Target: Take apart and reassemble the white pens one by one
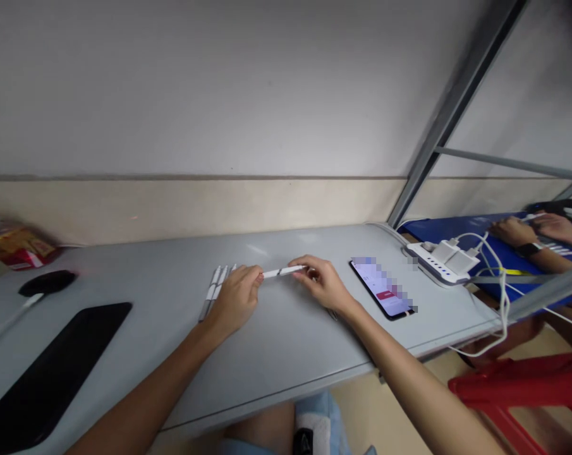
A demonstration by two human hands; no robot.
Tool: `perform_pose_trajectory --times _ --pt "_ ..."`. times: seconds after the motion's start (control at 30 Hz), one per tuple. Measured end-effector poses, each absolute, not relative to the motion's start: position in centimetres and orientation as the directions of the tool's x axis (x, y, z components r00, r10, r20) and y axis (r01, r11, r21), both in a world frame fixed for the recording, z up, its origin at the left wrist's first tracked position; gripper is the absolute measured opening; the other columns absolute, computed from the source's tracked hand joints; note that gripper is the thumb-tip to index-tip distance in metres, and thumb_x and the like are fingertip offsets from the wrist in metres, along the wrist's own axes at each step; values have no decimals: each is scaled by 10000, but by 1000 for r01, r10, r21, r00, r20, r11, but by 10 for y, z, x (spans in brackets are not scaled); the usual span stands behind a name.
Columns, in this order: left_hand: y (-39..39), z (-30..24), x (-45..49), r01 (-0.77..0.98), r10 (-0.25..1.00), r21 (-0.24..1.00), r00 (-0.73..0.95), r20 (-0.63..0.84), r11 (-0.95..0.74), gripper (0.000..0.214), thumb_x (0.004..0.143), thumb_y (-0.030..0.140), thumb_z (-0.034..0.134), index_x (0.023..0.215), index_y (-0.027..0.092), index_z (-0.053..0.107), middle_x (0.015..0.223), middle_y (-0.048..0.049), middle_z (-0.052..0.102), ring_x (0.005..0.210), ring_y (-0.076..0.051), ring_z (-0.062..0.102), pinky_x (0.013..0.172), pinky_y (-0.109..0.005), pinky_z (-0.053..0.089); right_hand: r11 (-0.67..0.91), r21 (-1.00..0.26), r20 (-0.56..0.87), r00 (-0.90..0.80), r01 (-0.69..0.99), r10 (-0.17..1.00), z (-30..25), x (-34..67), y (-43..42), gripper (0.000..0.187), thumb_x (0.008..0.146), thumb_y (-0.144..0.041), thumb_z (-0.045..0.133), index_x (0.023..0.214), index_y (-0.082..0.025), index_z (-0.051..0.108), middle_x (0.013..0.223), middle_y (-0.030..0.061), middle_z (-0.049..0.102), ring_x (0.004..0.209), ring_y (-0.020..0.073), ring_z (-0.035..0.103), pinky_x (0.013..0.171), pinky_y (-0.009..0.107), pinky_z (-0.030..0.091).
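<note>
A thin white pen (282,272) is held level just above the grey table (286,341), one end in each hand. My left hand (237,298) pinches its left end; my right hand (320,282) grips its right end. Under and just left of my left hand lie three more white pens (213,292) side by side on the table, partly hidden by my fingers. A phone (383,289) with a lit screen lies flat to the right of my right hand.
A black pad (53,373) and a black mouse (47,282) lie at the left, with a red packet (18,246) behind. A white power strip (438,261) with chargers and cables sits at the table's right end. Another person's hands (536,229) work beyond it; a red stool (527,385) stands below.
</note>
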State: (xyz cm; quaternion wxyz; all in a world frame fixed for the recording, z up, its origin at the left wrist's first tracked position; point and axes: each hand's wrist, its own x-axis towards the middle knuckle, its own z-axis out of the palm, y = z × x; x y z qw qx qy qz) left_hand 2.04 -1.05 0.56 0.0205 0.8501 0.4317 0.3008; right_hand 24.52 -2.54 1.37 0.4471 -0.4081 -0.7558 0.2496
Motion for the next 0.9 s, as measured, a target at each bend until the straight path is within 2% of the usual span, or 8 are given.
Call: perform_pose_trajectory --times 0.1,0.2,0.3,0.37,0.53,0.6,0.7,0.9 --pt "-9 4 21 728 757 302 441 482 -616 218 935 189 327 784 202 483 764 -28 553 755 -191 498 700 -319 380 485 -792 431 -223 371 874 11 246 -23 307 864 -381 603 1110 -198 626 920 48 647 718 141 551 646 254 410" --pt "-8 4 21 736 756 272 467 459 -620 251 965 256 307 814 202 500 785 -34 559 769 -198 493 716 -333 379 423 -798 337 -264 429 904 9 248 -21 282 927 -385 488 902 -171 670 694 14 610 608 130 516 605 259 386" --pt "-8 3 21 741 757 255 483 441 -621 270 977 285 300 852 196 521 809 -38 568 788 -202 492 732 -342 377 484 -769 411 -257 418 875 8 248 -21 151 868 -303 579 911 -175 646 834 30 639 718 139 552 643 250 398" --pt "-9 3 21 743 757 250 486 437 -621 283 983 296 291 868 190 528 821 -40 572 795 -200 491 742 -345 378 484 -783 424 -235 390 875 9 248 -21 246 812 -295 652 1030 -187 619 929 37 639 766 142 566 663 246 412" --pt "-12 8 23 748 746 205 513 425 -631 303 987 291 284 864 190 542 830 -41 588 808 -200 489 764 -354 369 461 -771 371 -279 438 886 11 248 -22 182 907 -273 510 874 -174 658 788 31 645 714 137 565 665 258 407" --pt "-13 10 23 752 751 208 508 422 -625 288 983 290 300 873 190 546 841 -43 592 824 -203 496 772 -355 371 502 -750 436 -248 431 865 11 248 -22 121 841 -233 602 940 -184 651 917 47 658 803 149 575 674 252 412" --pt "-13 11 23 748 756 231 497 425 -622 269 979 295 318 906 188 553 872 -45 602 857 -205 506 788 -352 380 480 -772 428 -216 416 877 11 248 -22 266 812 -270 655 1066 -194 633 969 57 663 834 159 585 678 253 423" --pt "-14 10 23 756 755 206 507 416 -621 257 975 323 343 923 191 558 898 -50 614 881 -216 523 802 -360 385 516 -709 459 -240 480 855 10 248 -21 106 816 -182 622 913 -185 666 889 38 665 765 143 576 664 245 408"
